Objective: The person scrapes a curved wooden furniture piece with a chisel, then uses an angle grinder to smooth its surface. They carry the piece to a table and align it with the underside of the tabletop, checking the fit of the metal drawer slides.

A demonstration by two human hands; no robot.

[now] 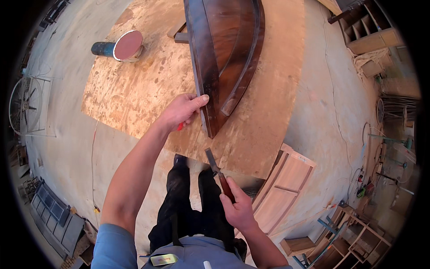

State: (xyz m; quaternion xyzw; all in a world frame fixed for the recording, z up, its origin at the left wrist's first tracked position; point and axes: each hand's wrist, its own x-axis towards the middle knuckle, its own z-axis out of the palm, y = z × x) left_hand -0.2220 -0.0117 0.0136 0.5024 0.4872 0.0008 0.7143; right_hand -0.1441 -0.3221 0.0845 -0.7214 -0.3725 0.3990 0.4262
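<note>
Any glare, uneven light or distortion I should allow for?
In the head view, the tabletop is brighter at left, duller at right; a soft sheen lies on the dark wooden panel; fisheye bending shows toward the picture's edges; the chisel in the right hand reads clearly.

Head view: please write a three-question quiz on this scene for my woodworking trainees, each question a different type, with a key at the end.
1. Multiple choice. What is in the right hand?
A) A paintbrush
B) A chisel-like tool
C) A hammer

2. True or false. The left hand touches the edge of the dark wooden piece.

3. Fill in the missing word. In the picture, the blue tool with a round reddish disc lies to the ____ of the dark wooden piece.

Key: 1. B; 2. True; 3. left
</note>
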